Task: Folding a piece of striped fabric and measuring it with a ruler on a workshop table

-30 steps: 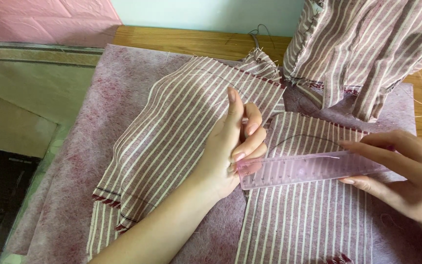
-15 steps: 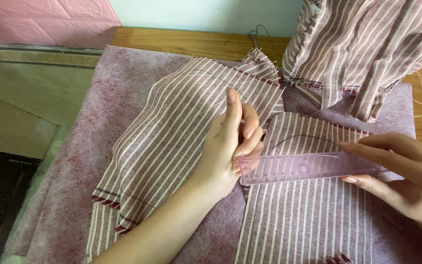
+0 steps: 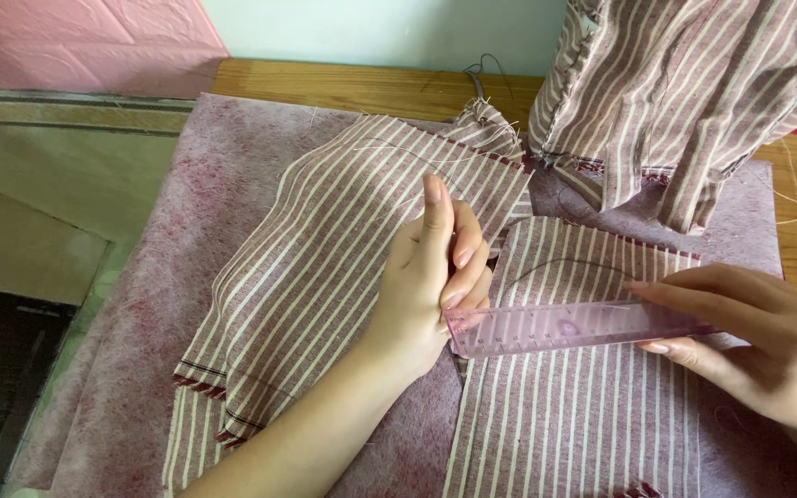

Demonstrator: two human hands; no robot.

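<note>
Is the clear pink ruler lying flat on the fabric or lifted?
Flat: ruler lies across striped fabric, left hand and right hand holding its ends.

A mottled pink felt mat (image 3: 196, 231) covers most of the wooden table (image 3: 352, 85), whose bare strip runs along the far edge. At the far right corner a bunched striped garment (image 3: 694, 92) hangs over the mat — loose threads (image 3: 481, 74) trail beside it. Beyond the table's left edge lie a pink wall (image 3: 66, 41) and an olive floor (image 3: 29, 184).
</note>
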